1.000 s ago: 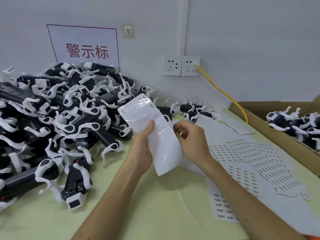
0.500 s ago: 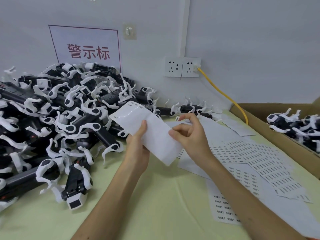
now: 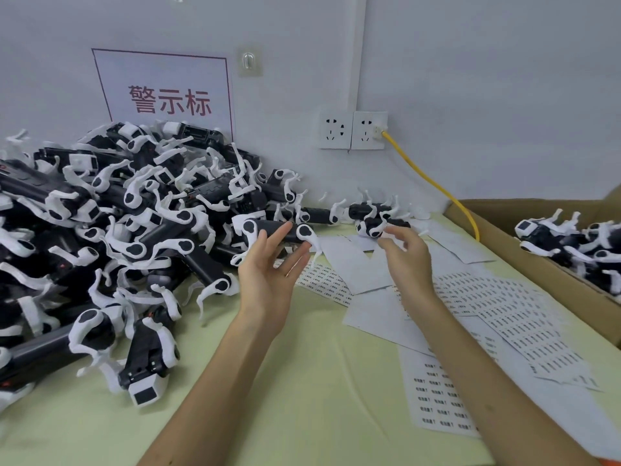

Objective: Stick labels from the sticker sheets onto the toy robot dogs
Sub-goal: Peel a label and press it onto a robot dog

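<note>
A big pile of black-and-white toy robot dogs [image 3: 134, 230] covers the left of the table. One toy dog [image 3: 250, 227] lies at the pile's right edge. My left hand [image 3: 268, 284] is raised in front of it, palm up and fingers straight, holding nothing. My right hand [image 3: 408, 264] hovers with loosely curled fingers over a blank white sheet [image 3: 353, 267] lying on the table; I cannot make out a label on its fingertips. Printed sticker sheets [image 3: 504, 307] spread out to the right, and another sticker sheet [image 3: 437, 398] lies nearer me.
A cardboard box [image 3: 554, 280] at the right holds more toy dogs [image 3: 571, 243]. A yellow cable [image 3: 430, 183] runs from the wall sockets [image 3: 353, 129] down behind the box. A sign [image 3: 164, 95] hangs on the wall above the pile. Two more dogs [image 3: 373, 216] lie by the wall.
My left hand has let go of the white sheet, which now lies on the table, and has opened toward a dog. My right hand has moved right and away from the sheet.
</note>
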`<state>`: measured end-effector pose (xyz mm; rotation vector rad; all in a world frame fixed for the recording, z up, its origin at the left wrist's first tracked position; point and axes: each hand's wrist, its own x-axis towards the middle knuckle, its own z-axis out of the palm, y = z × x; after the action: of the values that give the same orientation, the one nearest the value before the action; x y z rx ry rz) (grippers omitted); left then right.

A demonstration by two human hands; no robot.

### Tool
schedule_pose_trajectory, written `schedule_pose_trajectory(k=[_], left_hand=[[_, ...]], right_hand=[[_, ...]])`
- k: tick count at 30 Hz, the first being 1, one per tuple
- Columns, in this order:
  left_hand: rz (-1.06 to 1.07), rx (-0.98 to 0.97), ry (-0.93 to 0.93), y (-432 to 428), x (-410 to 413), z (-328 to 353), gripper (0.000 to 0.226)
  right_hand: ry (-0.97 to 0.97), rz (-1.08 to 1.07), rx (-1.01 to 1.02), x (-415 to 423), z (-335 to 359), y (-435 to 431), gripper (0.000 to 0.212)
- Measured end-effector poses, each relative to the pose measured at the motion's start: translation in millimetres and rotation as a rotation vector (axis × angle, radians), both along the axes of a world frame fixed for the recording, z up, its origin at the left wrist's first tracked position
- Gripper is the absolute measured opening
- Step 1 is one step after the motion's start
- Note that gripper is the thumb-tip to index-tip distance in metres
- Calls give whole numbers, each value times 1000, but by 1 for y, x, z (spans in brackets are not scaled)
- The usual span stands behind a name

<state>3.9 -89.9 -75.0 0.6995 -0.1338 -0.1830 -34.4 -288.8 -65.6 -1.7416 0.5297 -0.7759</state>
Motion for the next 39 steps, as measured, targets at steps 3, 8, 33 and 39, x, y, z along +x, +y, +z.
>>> schedule_pose_trajectory(k=[3, 8, 33, 39], left_hand=[[0, -27, -14, 0, -1, 1, 48], [-40, -77, -44, 0, -5, 6, 45], [-38, 94, -126, -4, -11, 3, 37], [-14, 101, -158, -4, -9, 1, 41]], right_hand=[[-162, 323, 288, -6, 9, 12, 21], [-174, 1018, 745, -11, 6, 40, 40], [-71, 1215, 932, -17, -15, 74, 51], [-68, 1205, 944, -19, -14, 76, 51]])
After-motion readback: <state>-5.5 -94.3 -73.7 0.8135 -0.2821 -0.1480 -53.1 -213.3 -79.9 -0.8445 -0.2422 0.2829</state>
